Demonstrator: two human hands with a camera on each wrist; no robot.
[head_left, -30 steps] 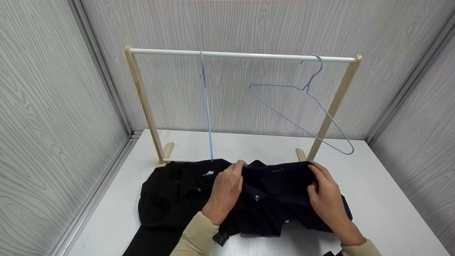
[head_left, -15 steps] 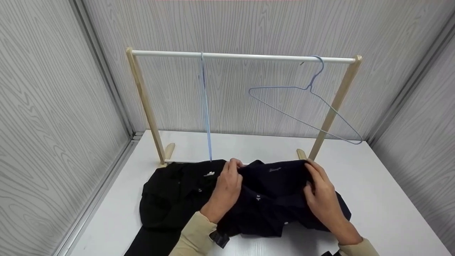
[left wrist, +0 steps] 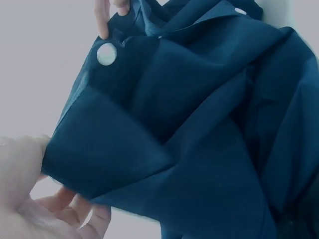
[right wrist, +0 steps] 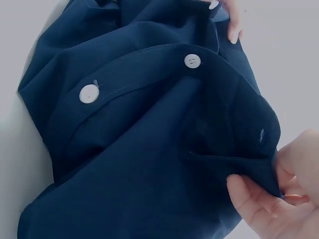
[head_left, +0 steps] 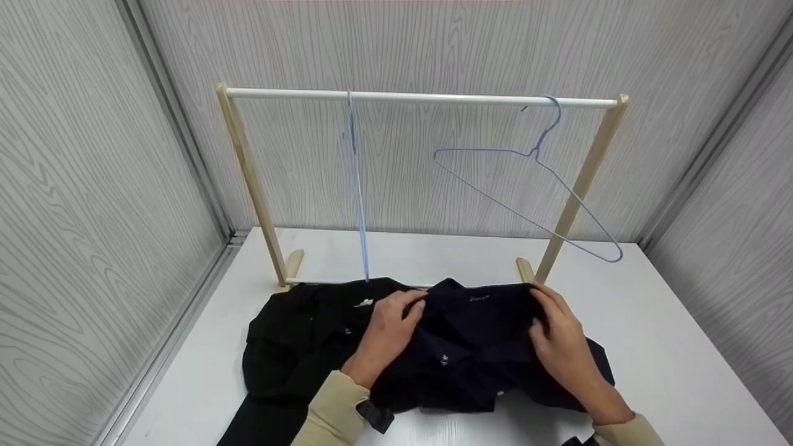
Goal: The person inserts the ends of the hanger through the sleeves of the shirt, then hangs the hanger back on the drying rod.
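A crumpled navy shirt (head_left: 471,347) with white buttons lies across the front of the table, its upper edge raised. My left hand (head_left: 390,331) pinches it near its left end, beside a black garment (head_left: 297,341). At the right end my right hand (head_left: 564,347) grips the raised edge, thumb in front. In the left wrist view the left hand (left wrist: 55,199) has a corner of the navy cloth (left wrist: 199,114) between thumb and fingers. The right wrist view shows a button (right wrist: 192,61) and the right hand (right wrist: 279,199) pinching a fold of the placket.
Behind the clothes stands a wooden rack with a white rail (head_left: 433,97). One blue wire hanger (head_left: 358,186) hangs edge-on at the left, and another hanger (head_left: 495,199) hangs turned at the right. The white table (head_left: 669,347) extends to either side.
My left hand has dropped slightly toward me, its thumb now showing beside the cloth edge. My right hand stays almost in place. The right hanger has swung a little.
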